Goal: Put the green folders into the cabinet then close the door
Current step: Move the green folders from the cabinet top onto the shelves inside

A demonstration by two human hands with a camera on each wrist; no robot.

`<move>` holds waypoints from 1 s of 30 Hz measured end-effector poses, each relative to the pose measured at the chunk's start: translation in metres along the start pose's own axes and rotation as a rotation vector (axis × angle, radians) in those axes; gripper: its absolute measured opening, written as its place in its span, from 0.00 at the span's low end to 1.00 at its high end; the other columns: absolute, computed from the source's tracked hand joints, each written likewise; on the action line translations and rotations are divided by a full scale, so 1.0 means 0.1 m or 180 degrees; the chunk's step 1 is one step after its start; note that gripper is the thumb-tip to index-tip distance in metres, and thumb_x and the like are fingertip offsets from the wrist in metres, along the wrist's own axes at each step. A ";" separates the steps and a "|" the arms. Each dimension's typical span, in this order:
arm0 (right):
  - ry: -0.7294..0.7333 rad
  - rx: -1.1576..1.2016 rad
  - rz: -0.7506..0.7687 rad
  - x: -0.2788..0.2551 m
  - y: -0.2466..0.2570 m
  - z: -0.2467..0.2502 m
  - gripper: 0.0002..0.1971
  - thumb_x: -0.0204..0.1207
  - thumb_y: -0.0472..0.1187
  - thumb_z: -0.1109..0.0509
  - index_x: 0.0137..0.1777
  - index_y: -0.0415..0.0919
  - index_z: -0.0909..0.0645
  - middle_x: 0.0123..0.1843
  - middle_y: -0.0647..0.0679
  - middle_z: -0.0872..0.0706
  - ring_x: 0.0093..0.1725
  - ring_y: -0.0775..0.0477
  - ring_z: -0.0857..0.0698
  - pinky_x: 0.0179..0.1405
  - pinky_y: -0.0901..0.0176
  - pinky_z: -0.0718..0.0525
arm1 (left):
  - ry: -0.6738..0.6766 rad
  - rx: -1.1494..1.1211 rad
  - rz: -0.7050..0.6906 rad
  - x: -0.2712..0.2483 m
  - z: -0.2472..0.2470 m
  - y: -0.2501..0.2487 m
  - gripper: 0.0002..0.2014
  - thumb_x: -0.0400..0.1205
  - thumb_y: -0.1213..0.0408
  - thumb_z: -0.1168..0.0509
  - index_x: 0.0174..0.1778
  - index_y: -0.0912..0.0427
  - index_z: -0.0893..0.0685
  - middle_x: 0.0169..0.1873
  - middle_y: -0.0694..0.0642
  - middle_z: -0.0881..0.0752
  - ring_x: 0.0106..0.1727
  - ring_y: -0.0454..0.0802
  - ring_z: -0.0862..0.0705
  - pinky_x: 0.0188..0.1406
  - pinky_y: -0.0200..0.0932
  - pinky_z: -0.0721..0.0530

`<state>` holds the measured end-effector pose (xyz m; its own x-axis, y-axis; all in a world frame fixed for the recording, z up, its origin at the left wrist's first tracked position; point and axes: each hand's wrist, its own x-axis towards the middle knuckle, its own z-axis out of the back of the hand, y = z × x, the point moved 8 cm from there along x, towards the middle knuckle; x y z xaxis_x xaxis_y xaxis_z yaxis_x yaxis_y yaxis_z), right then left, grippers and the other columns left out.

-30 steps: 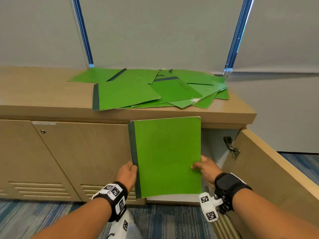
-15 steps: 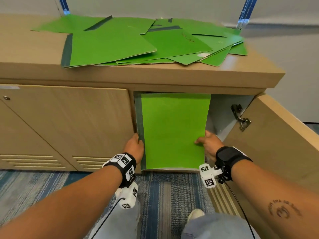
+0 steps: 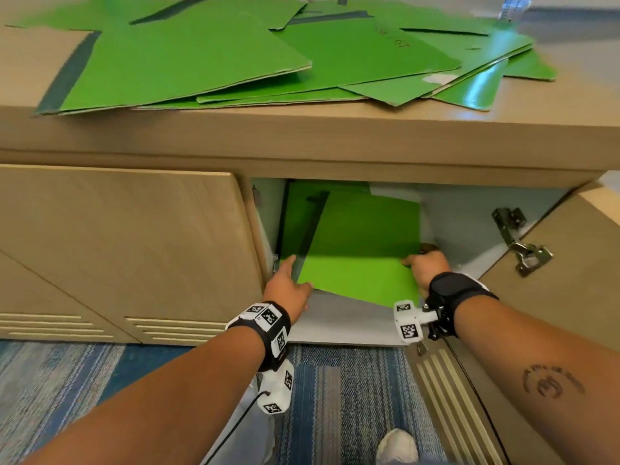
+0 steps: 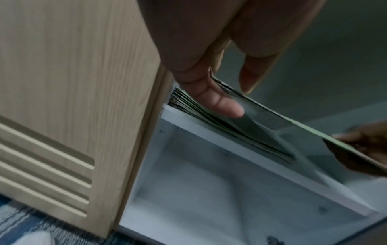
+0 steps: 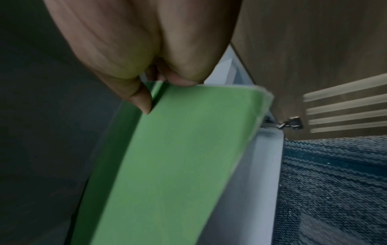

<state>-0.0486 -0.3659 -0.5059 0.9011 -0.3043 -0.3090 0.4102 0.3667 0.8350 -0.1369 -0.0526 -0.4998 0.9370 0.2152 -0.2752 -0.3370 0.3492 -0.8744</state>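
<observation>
Nearest the camera, both forearms reach fwd over blue striped carpet [image 3: 352, 397], each w/ a black wrist strap and white marker blocks. Left hand [image 3: 288, 286] sits at the near-left corner of the green folder [image 3: 362, 250]; fingers look fairly straight, index pointing into the cabinet [image 3: 469, 229], thumb lying along the folder's dark spine. In the left wrist view its fingers [image 4: 220, 102] rest against folder edges, not wrapped round them, so the hand reads as loosely spread. Right hand [image 3: 427, 266] pinches the folder's right edge, thumb on top and fingers under (the right wrist view shows the thumb tip pressed on the green cover [image 5: 184, 149]). That folder is tilted, most of it inside the open compartment, its near-right corner poking out over the white shelf floor. Just left of it, more green folders [image 3: 295, 216] stand upright against the left wall. Open door [image 3: 570, 280] swings out at right, metal hinge [image 3: 520, 246] on its inner face. Closed door [image 3: 117, 246] to the left. Farther up, on the cabinet top, a loose pile of folders [image 3: 268, 52] lies spread and overlapping.
</observation>
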 end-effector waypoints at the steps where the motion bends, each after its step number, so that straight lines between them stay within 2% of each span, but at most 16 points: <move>1: 0.0042 -0.0257 0.0031 0.03 0.09 -0.05 0.16 0.74 0.31 0.30 0.62 0.31 0.18 0.60 0.35 0.13 0.59 0.36 0.14 0.60 0.49 0.19 | 0.0007 0.0030 0.0001 0.06 0.00 0.04 0.36 0.75 0.64 0.30 0.79 0.47 0.36 0.41 0.52 0.16 0.31 0.51 0.17 0.43 0.57 0.09; 2: 0.0047 -0.0459 0.0106 0.08 0.18 -0.11 0.15 0.75 0.31 0.32 0.62 0.31 0.17 0.60 0.35 0.14 0.62 0.35 0.15 0.62 0.50 0.20 | 0.0018 0.0091 -0.0036 0.12 0.01 0.07 0.38 0.73 0.62 0.30 0.79 0.46 0.36 0.42 0.56 0.14 0.36 0.53 0.14 0.47 0.56 0.10; 4: 0.0024 -0.0603 0.0333 0.18 0.35 -0.22 0.15 0.73 0.27 0.33 0.59 0.31 0.17 0.54 0.34 0.14 0.57 0.37 0.15 0.56 0.52 0.19 | 0.0027 0.0338 -0.0133 0.20 0.03 0.08 0.39 0.71 0.61 0.32 0.80 0.47 0.37 0.59 0.60 0.16 0.46 0.53 0.13 0.60 0.49 0.14; 6: -0.0076 -0.0511 0.0340 0.28 0.44 -0.30 0.15 0.70 0.26 0.33 0.56 0.33 0.17 0.47 0.38 0.17 0.48 0.42 0.18 0.46 0.56 0.23 | 0.0055 0.0673 -0.0237 0.22 0.03 0.06 0.36 0.76 0.66 0.34 0.81 0.51 0.37 0.70 0.58 0.24 0.48 0.46 0.14 0.64 0.37 0.21; 7: -0.0112 -0.0499 0.0329 0.34 0.47 -0.32 0.16 0.69 0.29 0.33 0.57 0.34 0.17 0.46 0.39 0.18 0.47 0.42 0.19 0.45 0.55 0.23 | 0.0074 0.0768 -0.0310 0.22 0.02 0.04 0.36 0.77 0.68 0.34 0.82 0.53 0.38 0.75 0.57 0.30 0.51 0.44 0.15 0.65 0.34 0.23; 8: -0.0092 -0.0509 0.0339 0.40 0.50 -0.35 0.17 0.67 0.32 0.34 0.56 0.35 0.18 0.46 0.40 0.19 0.47 0.42 0.20 0.46 0.53 0.23 | 0.0100 0.0823 -0.0371 0.24 0.00 0.03 0.36 0.78 0.68 0.34 0.82 0.53 0.40 0.79 0.58 0.36 0.55 0.44 0.16 0.68 0.35 0.24; 10: 0.0015 -0.0691 0.0382 0.49 0.52 -0.41 0.14 0.63 0.36 0.35 0.49 0.38 0.19 0.44 0.41 0.22 0.45 0.41 0.22 0.46 0.52 0.23 | 0.0184 0.0863 -0.0394 0.25 -0.05 0.09 0.38 0.77 0.67 0.34 0.83 0.50 0.42 0.83 0.58 0.46 0.64 0.46 0.18 0.73 0.42 0.25; 12: 0.0051 -0.0828 0.0411 0.52 0.52 -0.46 0.09 0.61 0.37 0.36 0.42 0.41 0.21 0.42 0.41 0.23 0.43 0.43 0.24 0.44 0.55 0.26 | 0.0233 0.0869 -0.0375 0.23 -0.09 0.15 0.39 0.77 0.65 0.33 0.83 0.48 0.43 0.84 0.55 0.49 0.71 0.49 0.23 0.75 0.46 0.27; 14: 0.0094 -0.0763 0.0427 0.45 0.54 -0.53 0.05 0.62 0.36 0.35 0.39 0.41 0.23 0.42 0.42 0.23 0.43 0.45 0.24 0.43 0.57 0.26 | 0.0258 0.0762 -0.0448 0.20 -0.10 0.17 0.37 0.77 0.66 0.33 0.82 0.48 0.39 0.83 0.52 0.47 0.71 0.50 0.24 0.75 0.47 0.26; 16: 0.0204 -0.0803 0.0485 0.36 0.56 -0.62 0.09 0.70 0.31 0.33 0.48 0.42 0.19 0.46 0.42 0.20 0.47 0.44 0.21 0.47 0.56 0.22 | 0.0229 0.0712 -0.0635 0.15 -0.08 0.12 0.34 0.77 0.65 0.33 0.79 0.48 0.35 0.79 0.48 0.41 0.68 0.49 0.23 0.73 0.47 0.24; 18: 0.0310 -0.0898 0.0411 0.31 0.54 -0.68 0.16 0.73 0.31 0.32 0.62 0.38 0.18 0.57 0.38 0.15 0.57 0.39 0.17 0.57 0.52 0.19 | 0.0208 0.0717 -0.0791 0.10 -0.03 0.03 0.32 0.77 0.64 0.33 0.78 0.48 0.34 0.75 0.48 0.37 0.65 0.47 0.22 0.71 0.47 0.22; 20: 0.0264 -0.1141 0.0366 0.21 0.58 -0.67 0.24 0.74 0.37 0.30 0.72 0.36 0.24 0.71 0.37 0.20 0.69 0.35 0.21 0.69 0.48 0.23 | 0.0181 0.0739 -0.0960 0.03 0.04 -0.12 0.31 0.78 0.64 0.33 0.77 0.48 0.32 0.72 0.48 0.34 0.63 0.45 0.21 0.70 0.46 0.22; 22: 0.0094 -0.1387 0.0506 0.07 0.71 -0.59 0.30 0.74 0.42 0.28 0.76 0.38 0.29 0.76 0.36 0.28 0.74 0.34 0.26 0.75 0.49 0.28 | 0.0136 0.0734 -0.1139 -0.08 0.14 -0.31 0.28 0.78 0.65 0.33 0.76 0.48 0.31 0.69 0.47 0.32 0.62 0.42 0.22 0.69 0.44 0.22; 27: 0.0182 -0.1224 0.1250 -0.53 1.30 -0.42 0.28 0.73 0.38 0.27 0.74 0.39 0.27 0.74 0.39 0.29 0.70 0.38 0.23 0.69 0.57 0.25 | -0.0037 0.0775 -0.1714 -0.43 0.47 -1.00 0.23 0.79 0.64 0.35 0.71 0.46 0.27 0.65 0.42 0.30 0.62 0.36 0.23 0.68 0.41 0.21; 29: 0.0256 -0.1415 0.1463 -0.83 1.52 -0.38 0.25 0.74 0.40 0.28 0.71 0.36 0.25 0.71 0.38 0.25 0.68 0.38 0.22 0.67 0.57 0.25 | -0.0188 0.0822 -0.1892 -0.55 0.62 -1.34 0.21 0.80 0.62 0.36 0.69 0.45 0.26 0.62 0.42 0.29 0.61 0.37 0.22 0.66 0.43 0.20; 30: 0.0337 -0.1515 0.1470 -0.98 1.62 -0.36 0.21 0.75 0.42 0.29 0.66 0.34 0.23 0.66 0.36 0.21 0.63 0.38 0.19 0.62 0.57 0.22 | -0.0258 0.0863 -0.1958 -0.60 0.69 -1.51 0.19 0.80 0.60 0.37 0.67 0.45 0.25 0.60 0.43 0.28 0.60 0.38 0.21 0.65 0.44 0.19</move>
<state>-0.0655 -0.2451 -0.3571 0.9979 0.0559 -0.0315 -0.0253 0.7937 0.6078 -0.1481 -0.0553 -0.3240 0.9593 -0.0320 0.2805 0.2344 0.6441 -0.7281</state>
